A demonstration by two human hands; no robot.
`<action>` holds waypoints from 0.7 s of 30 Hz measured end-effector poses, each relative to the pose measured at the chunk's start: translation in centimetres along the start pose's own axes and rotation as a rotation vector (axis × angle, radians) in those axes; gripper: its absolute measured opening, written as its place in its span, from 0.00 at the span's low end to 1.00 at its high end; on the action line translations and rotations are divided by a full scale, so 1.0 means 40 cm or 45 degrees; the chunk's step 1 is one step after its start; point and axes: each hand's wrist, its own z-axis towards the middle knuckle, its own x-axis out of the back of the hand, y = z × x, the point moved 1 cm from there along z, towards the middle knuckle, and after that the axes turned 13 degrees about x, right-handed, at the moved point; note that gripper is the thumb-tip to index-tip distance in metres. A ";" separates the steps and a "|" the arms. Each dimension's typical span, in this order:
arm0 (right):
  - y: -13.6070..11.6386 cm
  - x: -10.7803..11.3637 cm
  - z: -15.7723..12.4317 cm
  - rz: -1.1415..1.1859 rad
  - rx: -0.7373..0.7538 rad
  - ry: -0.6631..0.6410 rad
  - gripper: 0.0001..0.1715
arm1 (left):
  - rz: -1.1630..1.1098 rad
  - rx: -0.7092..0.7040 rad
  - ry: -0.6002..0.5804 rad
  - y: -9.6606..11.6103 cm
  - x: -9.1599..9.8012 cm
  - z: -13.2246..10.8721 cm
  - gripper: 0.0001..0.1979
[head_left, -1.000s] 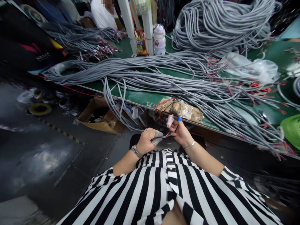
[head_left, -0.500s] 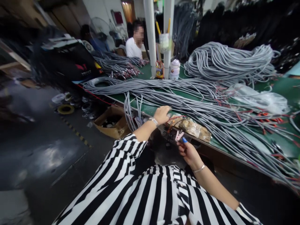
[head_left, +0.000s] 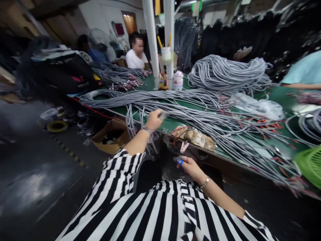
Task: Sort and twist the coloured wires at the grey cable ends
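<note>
My left hand [head_left: 153, 120], with a metal watch on the wrist, is over the near edge of the bench beside the long grey cables [head_left: 155, 100]. Its fingers are closed around a small greyish thing, too blurred to name. Below the bench edge, my right hand [head_left: 192, 168] pinches a small dark piece that I cannot make out. A blue cover [head_left: 180, 162] sits on one of its digits. Just above these fingers, a pink clothespin [head_left: 184, 147] is at the bench edge, apart from the hand. Behind it lies a lumpy, tape-wrapped brown bundle [head_left: 198, 136] with thin orange and red wires.
A large grey cable coil [head_left: 228, 73] lies at the back of the green bench [head_left: 164, 127]. White posts, a pink-white bottle [head_left: 178, 80] and a plastic bag [head_left: 258, 105] stand or lie nearby. A green basket [head_left: 309, 164] is at right, a cardboard box [head_left: 110, 137] below left. Another person [head_left: 135, 55] sits beyond.
My right hand has let go of the pink clothespin, lowered slightly and now pinches a dark piece. My left hand has lifted off the cables' edge with something greyish. The view has turned right.
</note>
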 end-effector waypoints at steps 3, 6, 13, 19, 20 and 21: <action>-0.039 -0.021 -0.017 -0.020 0.208 -0.149 0.26 | -0.372 0.131 0.196 -0.032 0.072 -0.069 0.20; -0.075 -0.030 -0.031 0.129 0.447 -0.046 0.31 | -0.370 0.079 -0.041 -0.051 0.132 -0.179 0.17; -0.091 -0.026 -0.019 0.510 0.457 0.526 0.24 | -0.040 0.065 -0.581 -0.148 0.217 -0.389 0.17; -0.090 -0.048 -0.019 0.062 0.518 0.064 0.26 | 0.345 0.440 -1.012 -0.236 0.202 -0.406 0.12; -0.088 -0.058 -0.020 -0.082 0.531 -0.125 0.26 | 0.293 0.489 -1.018 -0.224 0.189 -0.401 0.12; -0.085 -0.070 -0.020 -0.225 0.540 -0.298 0.25 | 0.211 0.532 -1.002 -0.201 0.172 -0.395 0.13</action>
